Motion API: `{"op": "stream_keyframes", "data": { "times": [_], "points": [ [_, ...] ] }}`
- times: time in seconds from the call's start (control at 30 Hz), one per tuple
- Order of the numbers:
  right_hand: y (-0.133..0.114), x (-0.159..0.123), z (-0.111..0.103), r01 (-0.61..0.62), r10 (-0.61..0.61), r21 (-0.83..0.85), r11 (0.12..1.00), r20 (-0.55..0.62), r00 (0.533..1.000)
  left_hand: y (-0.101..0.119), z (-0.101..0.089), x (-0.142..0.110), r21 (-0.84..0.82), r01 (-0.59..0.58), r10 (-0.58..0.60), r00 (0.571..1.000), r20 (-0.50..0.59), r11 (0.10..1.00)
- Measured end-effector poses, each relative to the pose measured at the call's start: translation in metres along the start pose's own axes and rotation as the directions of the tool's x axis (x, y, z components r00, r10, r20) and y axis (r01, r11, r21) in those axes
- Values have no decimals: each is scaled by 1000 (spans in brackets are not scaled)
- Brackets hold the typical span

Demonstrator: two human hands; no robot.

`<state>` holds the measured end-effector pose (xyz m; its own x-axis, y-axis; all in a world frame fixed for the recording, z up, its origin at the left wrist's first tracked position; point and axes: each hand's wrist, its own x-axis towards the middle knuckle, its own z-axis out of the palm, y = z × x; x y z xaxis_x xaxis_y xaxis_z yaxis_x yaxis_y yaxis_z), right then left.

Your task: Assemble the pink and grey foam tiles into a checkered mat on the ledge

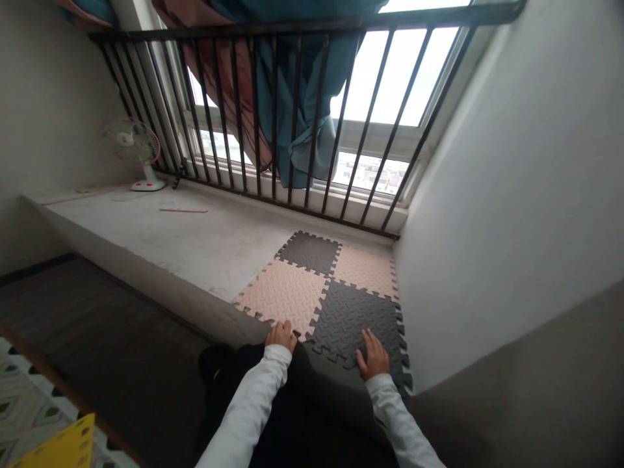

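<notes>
Several interlocking foam mat tiles lie on a raised concrete ledge by the window: a near pink tile (285,296), a near dark grey tile (355,322), a far dark tile (311,252) and a far pink tile (365,271). My left hand (281,335) rests with curled fingers on the front edge of the near pink tile. My right hand (373,354) lies flat, fingers spread, on the near dark grey tile. Both arms wear white sleeves.
A black metal railing (292,117) fronts the window, with blue and red cloth (302,97) hanging over it. A small fan (132,151) stands at the ledge's far left. A thin stick (184,210) lies on the ledge (195,240). A yellow object (63,445) shows at bottom left.
</notes>
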<state>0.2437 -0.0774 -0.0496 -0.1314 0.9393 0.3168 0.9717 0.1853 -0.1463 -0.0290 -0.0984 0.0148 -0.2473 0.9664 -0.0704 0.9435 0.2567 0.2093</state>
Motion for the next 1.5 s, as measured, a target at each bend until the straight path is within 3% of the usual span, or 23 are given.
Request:
{"op": "stream_keyframes", "data": {
  "times": [0.2,0.37,0.6,0.8,1.03,1.2,1.33,1.5],
  "points": [
    [-8,5,-38,9,-8,69,998,-21,1000,-10,-7,-18,-81,-21,18,999,-35,997],
    [-21,19,-58,-21,36,287,958,-45,998,-25,-8,-31,-102,-8,4,999,-37,995],
    [-39,29,-58,-261,301,419,870,-31,953,-43,-10,-35,-245,-34,24,999,-45,969],
    [-35,39,-59,-270,337,445,854,-77,939,-55,-9,-41,-356,-115,71,988,-135,928],
    [-22,58,-56,-296,366,432,852,-89,926,-60,-19,-47,-434,-125,25,973,-230,892],
    [-9,69,-47,-374,414,341,863,-52,909,-59,-4,-45,-364,-107,19,972,-236,925],
    [-8,69,-34,-436,435,205,876,55,899,-58,15,-43,-235,-103,53,976,-211,966],
    [-15,68,-24,-429,410,46,902,220,885,-49,17,-48,20,-43,43,999,-6,999]
  ]
}}
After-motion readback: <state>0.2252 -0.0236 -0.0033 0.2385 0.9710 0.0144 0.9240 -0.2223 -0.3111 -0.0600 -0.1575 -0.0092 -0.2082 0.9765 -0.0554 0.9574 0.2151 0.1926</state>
